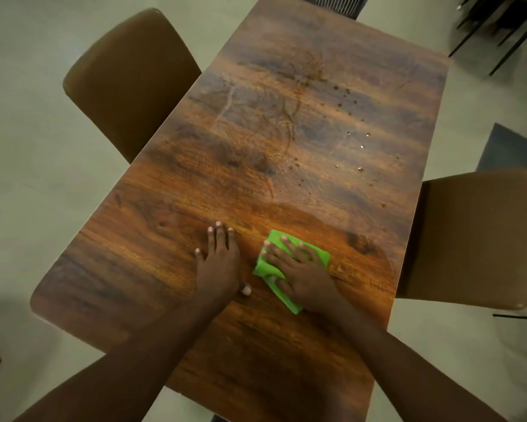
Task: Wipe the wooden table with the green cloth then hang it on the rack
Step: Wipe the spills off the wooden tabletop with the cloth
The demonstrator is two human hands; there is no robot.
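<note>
- Head view: left hand [218, 260] lies palm down on the bare wooden table [152, 248]. Fingers straight and spread, grip slack, nothing held.
- Right hand [298, 269] lies flat on the folded green cloth [286, 301]. Fingers straight, pressing it down, grip not curled round it.
- Cloth sits on the near half of the table, just beside the left hand, not touching it.
- Wet smears [286, 126] and scattered drops [344, 95] mark the far half.
- Brown chair [128, 83] at the left edge, tan chair [475, 239] at the right.
</note>
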